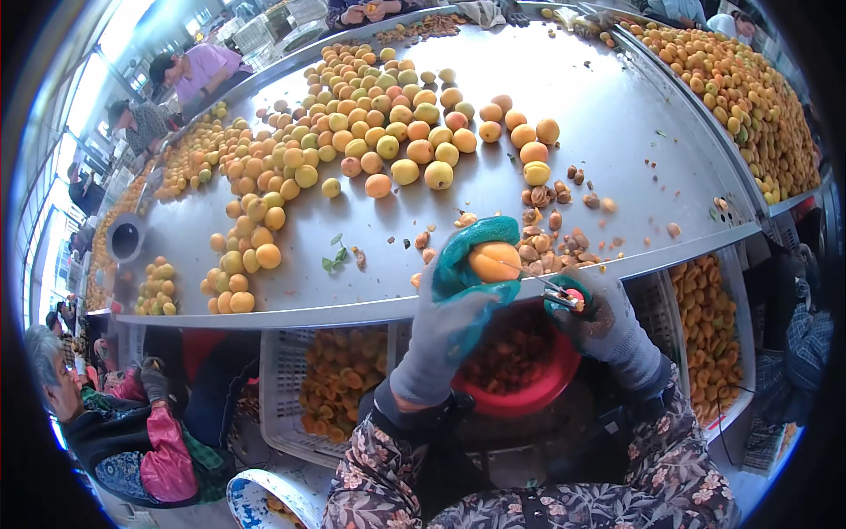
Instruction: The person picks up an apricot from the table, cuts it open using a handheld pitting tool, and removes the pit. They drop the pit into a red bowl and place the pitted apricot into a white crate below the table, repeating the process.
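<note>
Near the front edge of the metal table, my left hand (449, 304), in a grey glove with green coating, is closed round an orange-yellow apricot (493, 263). My right hand (604, 317), gloved the same way, grips a small knife (575, 301) with a red and pale handle end. Its thin blade points left and reaches the apricot's side; how deep it goes, I cannot tell. Just beyond my hands lies a pile of brown apricot pits (551, 247). Beneath them a red basin (529, 401) holds dark scraps.
Whole apricots (352, 132) spread over the metal table (617, 159), with a larger heap (731, 97) at far right. Crates of apricot halves (339, 379) (705, 326) stand below the edge. A white bucket (264, 498) is at lower left. A co-worker (115, 432) sits at left.
</note>
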A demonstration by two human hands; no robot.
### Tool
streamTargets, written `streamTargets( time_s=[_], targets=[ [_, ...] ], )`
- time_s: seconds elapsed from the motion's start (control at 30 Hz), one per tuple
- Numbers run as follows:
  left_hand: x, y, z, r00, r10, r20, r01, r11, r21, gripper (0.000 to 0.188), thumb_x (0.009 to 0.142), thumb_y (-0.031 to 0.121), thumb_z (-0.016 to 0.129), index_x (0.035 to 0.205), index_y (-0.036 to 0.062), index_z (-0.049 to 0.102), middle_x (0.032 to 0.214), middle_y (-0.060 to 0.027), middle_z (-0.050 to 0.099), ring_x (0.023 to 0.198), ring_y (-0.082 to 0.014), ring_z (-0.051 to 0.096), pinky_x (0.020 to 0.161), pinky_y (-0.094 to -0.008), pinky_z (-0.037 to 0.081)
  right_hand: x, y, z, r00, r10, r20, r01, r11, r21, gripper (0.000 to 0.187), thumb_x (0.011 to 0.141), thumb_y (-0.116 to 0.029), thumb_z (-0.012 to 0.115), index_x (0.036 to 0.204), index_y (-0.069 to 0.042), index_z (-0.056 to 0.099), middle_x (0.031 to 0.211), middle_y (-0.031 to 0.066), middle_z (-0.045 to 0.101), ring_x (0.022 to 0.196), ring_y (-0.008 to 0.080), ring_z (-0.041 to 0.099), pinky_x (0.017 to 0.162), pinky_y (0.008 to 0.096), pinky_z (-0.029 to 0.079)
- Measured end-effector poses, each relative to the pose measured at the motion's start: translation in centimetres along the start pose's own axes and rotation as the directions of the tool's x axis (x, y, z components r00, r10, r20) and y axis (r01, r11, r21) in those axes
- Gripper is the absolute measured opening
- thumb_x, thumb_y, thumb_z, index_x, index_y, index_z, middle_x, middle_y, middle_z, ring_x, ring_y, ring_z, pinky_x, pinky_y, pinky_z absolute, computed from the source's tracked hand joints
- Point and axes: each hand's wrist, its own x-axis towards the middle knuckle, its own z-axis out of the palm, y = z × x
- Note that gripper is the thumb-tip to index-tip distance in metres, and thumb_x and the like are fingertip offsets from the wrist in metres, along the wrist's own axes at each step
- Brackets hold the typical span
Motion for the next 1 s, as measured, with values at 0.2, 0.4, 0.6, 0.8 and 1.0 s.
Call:
streamTargets(
  time_s=[0.2,0.4,0.6,0.8,1.0],
  targets=[
    [-0.3,0.0,-0.3,1.0,0.003,0.006,-0.003,1.0,0.002,0.053,0.073,-0.003,0.055,0.126,-0.0055,0.048,0.124,-0.017,0.053,0.114,-0.0234,0.055,0.096,-0.0335,0.047,0.1,-0.4,-0.4,0.998,0.01,0.064,-0.004,0.995,-0.095,0.029,0.072,-0.01,0.072,0.098,-0.004,0.06,0.077,0.015,0.058,0.073,0.0367,0.058,0.063,0.0425,0.045],
    [-0.3,0.1,-0.4,1.0,0.028,0.002,-0.029,0.993,0.114,0.055,0.07,-0.002,0.056,0.125,-0.0072,0.049,0.126,-0.0178,0.053,0.114,-0.0241,0.055,0.097,-0.0328,0.047,-0.1,0.1,-0.1,0.999,-0.041,0.035,0.047,0.984,-0.17,0.028,0.072,-0.009,0.071,0.097,-0.004,0.059,0.076,0.015,0.058,0.072,0.0369,0.057,0.063,0.0435,0.045],
    [0.0,0.1,-0.7,0.997,0.073,-0.026,-0.069,0.992,0.103,0.051,0.07,-0.004,0.065,0.12,-0.0043,0.056,0.118,-0.0122,0.058,0.1,-0.0154,0.058,0.084,-0.0277,0.051,-0.1,-0.5,0.7,0.974,-0.212,-0.08,0.182,0.943,-0.279,0.031,0.072,-0.007,0.069,0.101,-0.003,0.058,0.08,0.0155,0.058,0.074,0.0368,0.057,0.065,0.0439,0.045],
    [0.3,0.8,-1.4,0.952,0.304,0.039,-0.279,0.806,0.523,0.045,0.064,0.0,0.068,0.109,-0.0007,0.065,0.11,-0.0125,0.062,0.098,-0.0193,0.06,0.086,-0.0309,0.048,-0.6,0.2,1.4,0.982,-0.181,-0.048,0.158,0.939,-0.306,0.033,0.074,-0.006,0.067,0.105,-0.004,0.057,0.085,0.0166,0.059,0.078,0.0375,0.058,0.068,0.0447,0.046],
    [0.3,0.9,-1.2,0.974,0.22,0.051,-0.216,0.841,0.497,0.052,0.065,0.002,0.069,0.117,0.001,0.06,0.109,-0.0131,0.062,0.099,-0.0242,0.061,0.089,-0.0345,0.047,-0.3,0.1,1.6,0.97,-0.227,-0.091,0.161,0.873,-0.459,0.03,0.075,-0.008,0.063,0.105,-0.004,0.057,0.079,0.0167,0.059,0.077,0.0381,0.058,0.068,0.0458,0.046]
  ],
)
